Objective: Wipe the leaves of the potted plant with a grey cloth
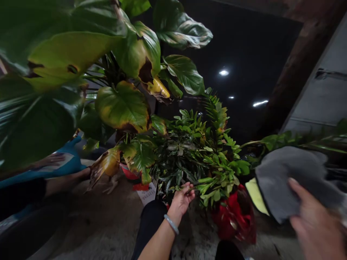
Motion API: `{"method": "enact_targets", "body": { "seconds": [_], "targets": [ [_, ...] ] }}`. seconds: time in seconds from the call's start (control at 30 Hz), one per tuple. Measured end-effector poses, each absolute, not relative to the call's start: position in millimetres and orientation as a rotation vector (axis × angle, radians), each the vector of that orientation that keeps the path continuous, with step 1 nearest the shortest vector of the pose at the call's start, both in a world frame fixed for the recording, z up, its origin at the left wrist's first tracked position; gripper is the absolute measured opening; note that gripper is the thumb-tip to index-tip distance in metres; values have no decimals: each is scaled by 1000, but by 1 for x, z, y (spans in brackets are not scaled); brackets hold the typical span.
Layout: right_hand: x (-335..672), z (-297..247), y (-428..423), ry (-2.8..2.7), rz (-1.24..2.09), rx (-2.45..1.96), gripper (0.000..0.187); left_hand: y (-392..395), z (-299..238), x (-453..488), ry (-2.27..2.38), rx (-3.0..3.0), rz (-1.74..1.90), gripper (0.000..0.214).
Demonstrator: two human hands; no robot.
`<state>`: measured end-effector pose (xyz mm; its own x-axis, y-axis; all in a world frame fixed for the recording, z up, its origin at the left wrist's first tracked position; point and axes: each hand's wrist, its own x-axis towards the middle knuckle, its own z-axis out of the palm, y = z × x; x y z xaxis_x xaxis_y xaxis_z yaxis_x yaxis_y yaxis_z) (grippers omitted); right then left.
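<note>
My left hand (184, 199), with a pale bangle (171, 224) on its wrist, pinches a thin leafy stem (193, 188) at the front of a bushy green plant (217, 162). At the right, slightly blurred, my right hand (314, 213) grips a grey cloth (287, 177), thumb on top. A yellow-green piece (256, 196) shows at the cloth's left edge; I cannot tell whether it is the cloth's other side. Between my hands, a red plastic bag (235, 216) sits below the plant's leaves.
A large-leaved plant (121, 104) with browned, yellowing edges fills the upper left. Another person's arm (67, 182) reaches in at the left, beside a withered leaf (107, 166) and a blue item (73, 155). A printed paper (148, 195) lies near my knee (151, 220). Dark reflective glass (244, 47) stands behind.
</note>
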<state>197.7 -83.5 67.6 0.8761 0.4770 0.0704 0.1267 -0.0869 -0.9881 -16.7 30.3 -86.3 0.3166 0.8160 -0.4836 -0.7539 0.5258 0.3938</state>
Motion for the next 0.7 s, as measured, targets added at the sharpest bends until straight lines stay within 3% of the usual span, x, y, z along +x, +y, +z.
{"method": "enact_targets", "body": {
  "seconds": [0.07, 0.17, 0.23, 0.47, 0.7],
  "targets": [
    [168, 59, -61, -401, 356, -1693, 78, 32, -89, -16, 701, 108, 1052, 15],
    [111, 19, -55, -744, 870, -1713, 45, 34, -94, -15, 721, 129, 1075, 12],
    [83, -13, -68, -924, 1069, -1650, 35, 35, -98, -16, 731, 141, 1080, 11],
    [77, -66, -105, -952, 1119, -1622, 36, 35, -97, -26, 781, 126, 1132, 16],
    [74, -13, -111, -804, 1116, -1563, 34, 31, -94, -55, 940, 9, 1269, 26]
  ]
}}
